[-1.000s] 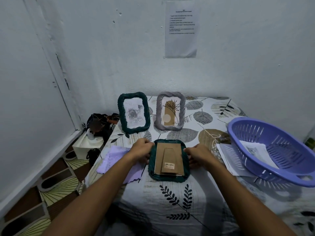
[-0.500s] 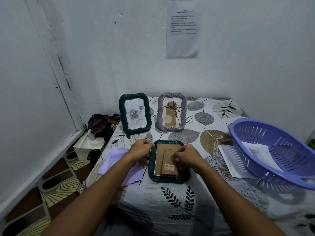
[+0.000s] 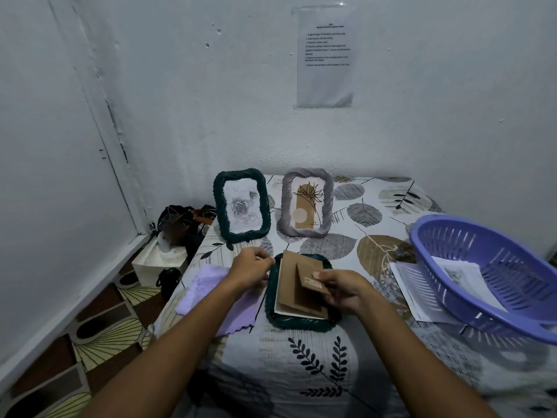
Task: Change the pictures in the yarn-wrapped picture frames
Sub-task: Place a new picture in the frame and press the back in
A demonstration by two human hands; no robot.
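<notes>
Face-down green frame [image 3: 301,322] at centre: right hand [image 3: 343,292] pinches backing board [image 3: 297,285], lifting it; left hand [image 3: 251,268] curled at frame edge, hold unclear. Picture swap pending.

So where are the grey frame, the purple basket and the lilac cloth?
grey frame [image 3: 287,206]: head view, left yarn edge.
purple basket [image 3: 446,218]: head view, far rim.
lilac cloth [image 3: 208,285]: head view, bare middle.

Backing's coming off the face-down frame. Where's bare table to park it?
Free: near edge below the face-down green frame; patch between grey frame and purple basket. Crowded: lilac cloth left, papers right.
</notes>
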